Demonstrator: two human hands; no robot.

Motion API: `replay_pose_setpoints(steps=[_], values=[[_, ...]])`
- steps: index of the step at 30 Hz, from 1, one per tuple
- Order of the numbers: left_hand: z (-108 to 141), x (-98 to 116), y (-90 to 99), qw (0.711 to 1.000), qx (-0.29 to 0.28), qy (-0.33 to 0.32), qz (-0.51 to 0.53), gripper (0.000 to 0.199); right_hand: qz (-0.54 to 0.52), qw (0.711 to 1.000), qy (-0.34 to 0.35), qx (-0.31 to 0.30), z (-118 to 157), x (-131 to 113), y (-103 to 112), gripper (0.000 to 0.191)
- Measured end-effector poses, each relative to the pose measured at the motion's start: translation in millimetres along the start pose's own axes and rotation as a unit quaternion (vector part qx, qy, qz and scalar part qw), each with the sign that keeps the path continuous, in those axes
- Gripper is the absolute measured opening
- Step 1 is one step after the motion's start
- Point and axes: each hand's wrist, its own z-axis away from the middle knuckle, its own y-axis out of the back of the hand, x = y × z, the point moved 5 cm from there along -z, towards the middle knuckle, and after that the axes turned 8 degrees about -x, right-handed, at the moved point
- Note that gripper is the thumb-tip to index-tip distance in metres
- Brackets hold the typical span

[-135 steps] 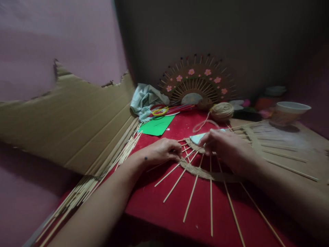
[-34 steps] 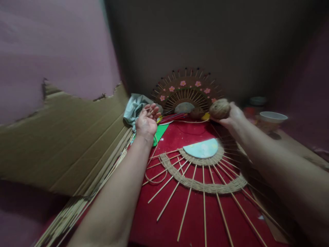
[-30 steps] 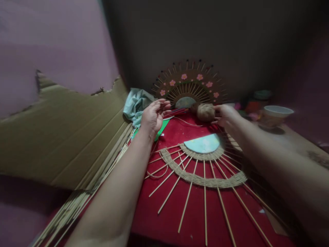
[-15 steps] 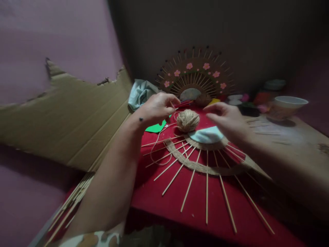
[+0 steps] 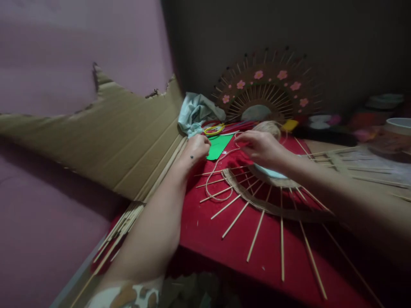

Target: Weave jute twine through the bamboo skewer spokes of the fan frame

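My left hand [image 5: 199, 147] is closed beside the green paper [image 5: 219, 146], its fingers curled; whatever they hold is hidden. My right hand [image 5: 261, 145] has its thumb and fingers pinched together where a strand of twine [image 5: 208, 182] runs, over the upper part of a woven half-round of sticks and twine. That woven piece [image 5: 253, 200] lies flat, its thin sticks fanning towards me. Partly hidden behind the right hand is the ball of twine [image 5: 269, 127]. A pale blue half-disc [image 5: 272, 172] sits at the fan's centre, partly covered by the right forearm.
A finished fan with pink flowers [image 5: 258, 75] leans on the dark wall. Yellow-handled scissors [image 5: 214, 129] and a crumpled pale cloth [image 5: 197, 112] lie behind. Cardboard [image 5: 135, 141] stands at left, loose sticks [image 5: 120, 231] below it. A cup [image 5: 398, 128] stands at right on the table.
My right hand has moved left, in front of the twine ball, its fingers closing near the strand. My left hand has drawn back from the ball and curled. The view has turned somewhat left.
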Motion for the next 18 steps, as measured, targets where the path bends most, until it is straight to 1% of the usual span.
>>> replay_pose_setpoints(steps=[1,3,4,5,7,9,11,13,15,18], values=[[-2,-3,-0.1,1.0,0.003,0.001,0.0,0.027,-0.008,1.0,0.014,-0.014,-1,-7,-4,0.028],[-4,-8,-1.1,1.0,0.008,0.002,0.0,0.027,-0.019,0.996,0.059,-0.065,-2,-27,-19,0.032],[-5,-9,-1.9,1.0,0.011,0.0,-0.001,0.027,-0.019,0.99,0.089,-0.112,-2,-39,-30,0.037],[-6,-11,-3.0,1.0,0.014,-0.002,-0.003,0.026,-0.007,0.983,0.104,-0.15,-2,-49,-40,0.039],[-7,-13,-5.0,1.0,0.019,-0.006,-0.007,0.024,0.048,0.971,0.099,-0.211,-3,-60,-58,0.039],[-7,-14,-6.2,1.0,0.023,-0.007,-0.011,0.023,0.099,0.964,0.075,-0.236,-6,-60,-65,0.03],[-7,-14,-6.5,1.0,0.023,-0.003,-0.01,0.022,0.122,0.962,0.061,-0.235,-8,-55,-63,0.022],[-6,-14,-6.3,1.0,0.021,-0.002,-0.002,0.022,0.131,0.964,0.053,-0.223,-7,-48,-54,0.02],[-6,-12,-6.1,1.0,0.018,-0.005,0.015,0.021,0.126,0.969,0.049,-0.206,0,-42,-41,0.018],[-6,-10,-6.6,0.998,0.003,-0.01,0.057,0.021,0.064,0.981,0.072,-0.167,21,-37,-15,0.018]])
